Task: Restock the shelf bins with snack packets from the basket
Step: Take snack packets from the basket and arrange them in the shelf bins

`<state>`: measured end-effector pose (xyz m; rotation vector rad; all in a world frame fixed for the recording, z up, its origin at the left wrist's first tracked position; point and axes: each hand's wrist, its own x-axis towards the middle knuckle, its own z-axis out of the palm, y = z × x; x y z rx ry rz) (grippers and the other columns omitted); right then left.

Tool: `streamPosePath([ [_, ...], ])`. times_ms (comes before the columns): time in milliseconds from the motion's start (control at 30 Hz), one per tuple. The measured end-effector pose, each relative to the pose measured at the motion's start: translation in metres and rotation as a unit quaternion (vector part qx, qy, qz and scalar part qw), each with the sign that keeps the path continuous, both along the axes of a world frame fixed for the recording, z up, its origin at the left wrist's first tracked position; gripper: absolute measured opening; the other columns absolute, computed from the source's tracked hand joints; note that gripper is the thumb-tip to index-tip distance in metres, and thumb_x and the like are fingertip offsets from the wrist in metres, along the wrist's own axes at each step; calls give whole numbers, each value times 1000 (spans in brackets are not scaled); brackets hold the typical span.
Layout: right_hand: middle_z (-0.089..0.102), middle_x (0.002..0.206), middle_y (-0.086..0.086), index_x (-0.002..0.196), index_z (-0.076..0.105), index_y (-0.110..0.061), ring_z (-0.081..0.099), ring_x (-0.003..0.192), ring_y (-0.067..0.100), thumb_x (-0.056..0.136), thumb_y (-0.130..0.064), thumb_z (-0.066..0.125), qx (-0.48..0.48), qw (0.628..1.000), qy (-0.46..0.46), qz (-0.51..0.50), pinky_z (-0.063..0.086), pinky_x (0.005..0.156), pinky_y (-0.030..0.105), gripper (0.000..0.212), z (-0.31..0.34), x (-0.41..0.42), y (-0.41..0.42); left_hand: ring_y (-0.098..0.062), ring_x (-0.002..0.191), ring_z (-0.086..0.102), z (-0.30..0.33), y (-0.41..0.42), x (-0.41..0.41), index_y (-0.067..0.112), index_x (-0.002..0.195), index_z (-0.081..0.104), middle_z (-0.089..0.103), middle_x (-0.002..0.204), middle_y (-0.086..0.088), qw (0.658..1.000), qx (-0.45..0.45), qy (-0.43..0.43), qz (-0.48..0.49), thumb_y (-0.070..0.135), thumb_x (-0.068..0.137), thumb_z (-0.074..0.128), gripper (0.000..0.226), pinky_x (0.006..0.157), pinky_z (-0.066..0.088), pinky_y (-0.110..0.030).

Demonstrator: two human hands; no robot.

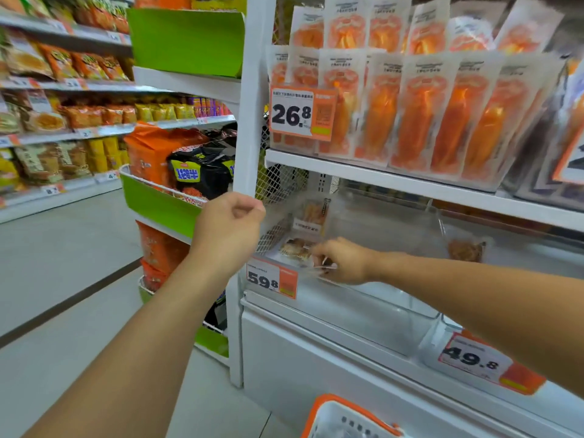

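The basket [344,418] is seen at the bottom edge. The right hand [341,260] is reached into the clear bin [379,298], a flat packet [295,249] pinched, its long axis pointing leftward. The left hand [230,226] is raised, fingers curled on nothing visible.

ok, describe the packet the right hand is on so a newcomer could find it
Go to the white shelving unit and the clear bin on its lower shelf, behind the 59.8 price tag. The snack packet lies flat at the bin's front left, under the right hand; its neighbour stands upright behind.
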<state>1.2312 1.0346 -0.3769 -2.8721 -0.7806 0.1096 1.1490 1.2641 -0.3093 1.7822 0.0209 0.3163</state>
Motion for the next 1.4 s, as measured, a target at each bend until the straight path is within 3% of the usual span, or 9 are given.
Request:
streamPosePath([
  [200, 46, 114, 5, 119, 49, -11, 50, 95, 25, 87, 8, 51, -151, 983, -93, 51, 34, 73, 29, 37, -18, 30, 16, -17, 92, 67, -2, -6, 9, 26, 87, 66, 70, 94, 1, 1000, 4, -6, -7, 23, 94, 60, 11, 88, 56, -45],
  [333, 51, 121, 10, 117, 56, -12, 56, 104, 29, 93, -7, 58, 94, 979, -153, -97, 41, 79, 30, 25, -21, 53, 14, -19, 93, 67, -5, -9, 16, 27, 85, 66, 71, 94, 1, 1000, -4, 5, -17, 24, 95, 60, 11, 88, 57, -45],
  [433, 65, 102, 5, 110, 64, -14, 68, 90, 24, 90, -26, 71, 304, 918, -103, -233, 59, 73, 37, 24, -13, 79, 15, -20, 90, 69, -5, -8, 20, 27, 86, 66, 71, 93, 1, 1000, -23, 16, -13, 25, 96, 59, 12, 84, 58, -47],
  [567, 60, 125, 8, 134, 43, -12, 60, 111, 29, 76, -15, 83, 322, 889, -28, -324, 58, 87, 44, 71, -16, 96, 16, -17, 90, 68, -5, -9, 20, 28, 87, 66, 70, 93, 3, 999, -30, 19, -15, 24, 96, 59, 12, 85, 58, -44],
  [733, 55, 109, 4, 139, 24, -17, 63, 99, 32, 82, -7, 70, 375, 838, -53, -393, 60, 78, 48, 74, -31, 104, 21, -19, 90, 69, -5, -13, 18, 28, 84, 65, 71, 92, 2, 999, -28, 22, -25, 24, 95, 60, 13, 84, 58, -45],
  [833, 56, 109, 6, 150, 18, -17, 61, 100, 28, 85, -11, 71, 309, 862, -92, -392, 56, 82, 41, 84, -30, 108, 20, -19, 90, 69, -5, -15, 18, 28, 84, 66, 71, 91, 2, 999, -27, 21, -27, 24, 95, 61, 13, 84, 58, -45],
  [1300, 30, 151, 14, 147, 25, -11, 48, 130, 36, 67, -43, 90, 298, 854, -8, -427, 48, 98, 37, 108, -3, 85, 20, -19, 93, 67, -13, -26, 21, 24, 88, 67, 70, 93, 2, 995, 49, 54, -66, 29, 93, 63, 8, 83, 59, -42],
  [1333, 41, 143, 13, 140, 38, -12, 54, 123, 31, 59, -56, 89, 320, 857, 17, -403, 50, 96, 31, 105, 8, 74, 22, -19, 91, 68, -14, -30, 19, 23, 85, 67, 71, 92, 1, 994, 66, 49, -77, 30, 93, 63, 11, 83, 58, -40],
  [1400, 62, 93, 2, 90, 60, -19, 62, 82, 12, 64, -56, 86, 290, 904, -34, -313, 50, 70, 13, 52, 27, 36, 18, -18, 78, 67, -17, -44, 11, 20, 78, 67, 72, 85, -3, 985, 114, 46, -124, 30, 94, 63, 19, 73, 58, -35],
])
